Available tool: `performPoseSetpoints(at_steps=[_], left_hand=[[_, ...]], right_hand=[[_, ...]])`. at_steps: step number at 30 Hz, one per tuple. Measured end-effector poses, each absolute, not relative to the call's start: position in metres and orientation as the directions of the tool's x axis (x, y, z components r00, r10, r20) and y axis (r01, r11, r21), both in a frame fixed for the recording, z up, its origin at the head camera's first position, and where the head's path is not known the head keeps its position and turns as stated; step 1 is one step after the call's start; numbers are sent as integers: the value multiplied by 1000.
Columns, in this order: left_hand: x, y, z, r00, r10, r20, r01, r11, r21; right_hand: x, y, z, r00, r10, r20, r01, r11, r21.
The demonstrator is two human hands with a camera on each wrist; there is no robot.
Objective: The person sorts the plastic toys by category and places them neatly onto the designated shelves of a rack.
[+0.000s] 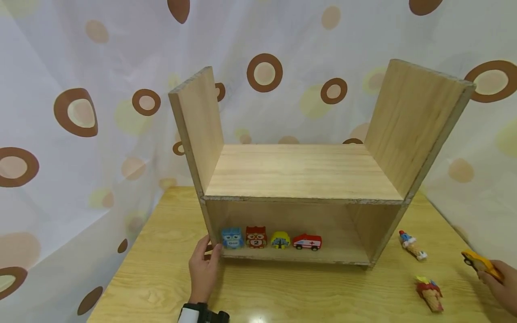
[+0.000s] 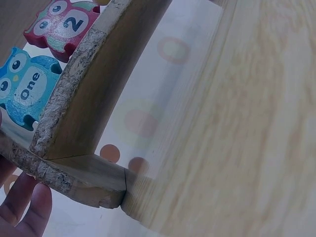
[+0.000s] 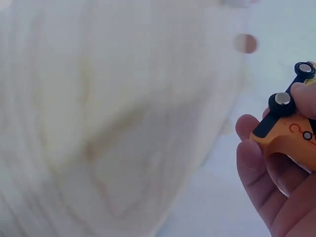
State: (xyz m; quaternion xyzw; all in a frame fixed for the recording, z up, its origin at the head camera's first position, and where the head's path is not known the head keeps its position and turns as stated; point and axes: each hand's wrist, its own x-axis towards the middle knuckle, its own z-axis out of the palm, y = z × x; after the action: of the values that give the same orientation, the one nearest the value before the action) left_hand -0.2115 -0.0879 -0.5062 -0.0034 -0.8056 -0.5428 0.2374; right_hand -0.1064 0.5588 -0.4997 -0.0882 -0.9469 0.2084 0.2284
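Observation:
My left hand grips the lower left side panel of a wooden shelf, thumb at the front edge; its fingertips show against the panel in the left wrist view. On the lower board stand a blue owl block marked One, a red owl block marked 2, a yellow tree block and a red-and-white toy ambulance. At the far right, my right hand holds an orange-yellow toy car above the table, pinched between thumb and fingers.
Right of the shelf, two small cone-shaped toys lie on the wooden table: one with a white and blue top, one with a red top. A dotted curtain hangs behind and at the sides.

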Motion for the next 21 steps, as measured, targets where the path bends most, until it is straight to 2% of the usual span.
performPoseSetpoints(at_steps=[4, 7, 12, 14, 19, 21], left_hand=[[-212, -88, -505, -878, -253, 406, 281, 414, 866], [-212, -88, -505, -874, -257, 412, 280, 427, 860], [-211, -87, -505, -871, -257, 419, 283, 435, 855], [-211, -87, -505, -872, -256, 417, 282, 434, 856], [-210, -87, -503, -881, -251, 401, 272, 424, 864], [-210, -87, -503, -885, -247, 395, 270, 419, 867]], right_hand=[[-107, 553, -491, -855, 294, 427, 32, 852, -522], [-114, 567, -500, -838, 303, 454, -15, 819, -573], [-133, 598, -521, -783, 322, 532, -55, 817, -574], [-132, 585, -505, -766, 328, 552, -57, 821, -568], [-110, 506, -429, -759, 345, 552, -62, 806, -589], [-103, 485, -411, -755, 343, 558, -82, 795, -600]])
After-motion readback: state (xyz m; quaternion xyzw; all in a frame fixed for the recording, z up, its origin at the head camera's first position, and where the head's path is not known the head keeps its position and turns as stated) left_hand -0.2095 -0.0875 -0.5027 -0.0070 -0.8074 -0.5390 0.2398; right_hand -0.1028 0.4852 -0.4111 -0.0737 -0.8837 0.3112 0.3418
